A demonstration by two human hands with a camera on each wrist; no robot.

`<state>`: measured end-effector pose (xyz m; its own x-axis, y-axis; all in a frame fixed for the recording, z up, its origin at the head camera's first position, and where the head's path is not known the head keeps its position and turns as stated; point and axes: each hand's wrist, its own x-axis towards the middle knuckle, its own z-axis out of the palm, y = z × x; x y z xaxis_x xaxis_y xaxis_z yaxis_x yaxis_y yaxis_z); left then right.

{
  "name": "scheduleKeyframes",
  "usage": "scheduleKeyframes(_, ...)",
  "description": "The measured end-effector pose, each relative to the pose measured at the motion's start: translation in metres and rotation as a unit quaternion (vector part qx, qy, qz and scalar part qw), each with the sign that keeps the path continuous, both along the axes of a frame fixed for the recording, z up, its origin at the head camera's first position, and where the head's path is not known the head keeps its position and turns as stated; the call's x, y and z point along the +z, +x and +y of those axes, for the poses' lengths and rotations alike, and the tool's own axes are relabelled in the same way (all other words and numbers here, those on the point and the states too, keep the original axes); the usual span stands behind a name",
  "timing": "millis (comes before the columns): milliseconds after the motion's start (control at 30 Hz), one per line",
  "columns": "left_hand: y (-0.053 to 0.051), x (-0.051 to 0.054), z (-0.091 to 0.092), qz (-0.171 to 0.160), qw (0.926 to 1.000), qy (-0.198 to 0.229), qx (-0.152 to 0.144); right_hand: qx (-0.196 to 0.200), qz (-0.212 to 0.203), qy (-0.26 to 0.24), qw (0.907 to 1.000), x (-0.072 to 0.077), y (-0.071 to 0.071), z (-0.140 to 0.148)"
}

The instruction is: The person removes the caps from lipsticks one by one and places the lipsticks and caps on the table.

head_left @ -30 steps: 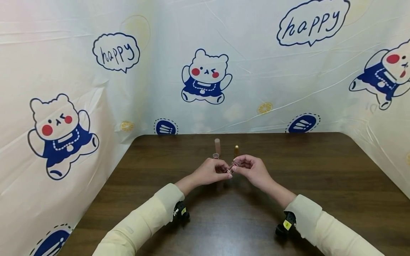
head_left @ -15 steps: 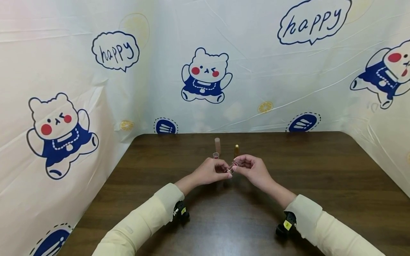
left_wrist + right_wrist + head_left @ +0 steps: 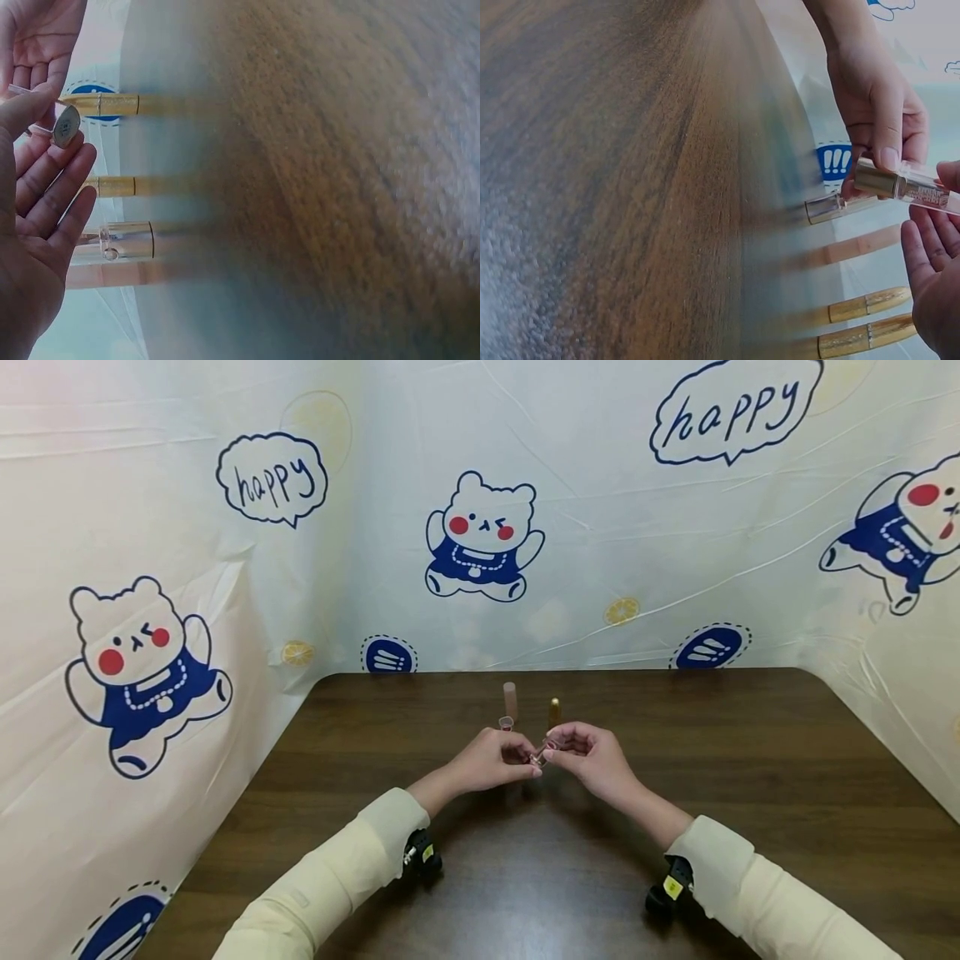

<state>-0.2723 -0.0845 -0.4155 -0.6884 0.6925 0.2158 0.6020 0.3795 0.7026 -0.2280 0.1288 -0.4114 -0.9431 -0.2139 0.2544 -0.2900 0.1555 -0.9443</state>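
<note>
Both hands meet over the middle of the table around one small cosmetic tube with a rose-gold base and a clear upper part. The left hand pinches the metallic base between thumb and fingers. At the clear end, the right hand grips it with thumb and fingertips. In the left wrist view the tube's round end shows beside the left thumb. Just beyond the left hand stands a clear-topped tube, with a pink tube behind it. A gold tube stands behind the right hand.
The right wrist view shows two gold tubes, one beside the other, upright on the brown wooden table. A printed curtain with bears hangs around the table's back and sides.
The left hand and forearm have shifted very slightly to the left. Both hands keep their hold on the tube.
</note>
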Motion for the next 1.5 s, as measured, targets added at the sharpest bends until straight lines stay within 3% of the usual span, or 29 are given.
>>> scheduleKeyframes(467, 0.0, 0.007, 0.001, 0.008, 0.9999, 0.002, 0.007, -0.016, 0.003, 0.0, 0.9999, 0.006, 0.004, -0.001)
scheduleKeyframes(800, 0.0, 0.007, -0.001, 0.023, 0.9997, -0.003, -0.002, -0.007, 0.011, -0.001, 0.9999, 0.009, 0.006, 0.002)
scheduleKeyframes(1067, 0.002, 0.0, -0.012, 0.005, 0.9994, -0.022, 0.028, -0.04, 0.038, -0.015, 0.9983, 0.014, -0.001, 0.016)
scheduleKeyframes(1500, 0.001, -0.001, -0.012, -0.009, 0.9996, 0.012, 0.023, -0.022, 0.043, -0.007, 0.9988, 0.017, -0.002, 0.021)
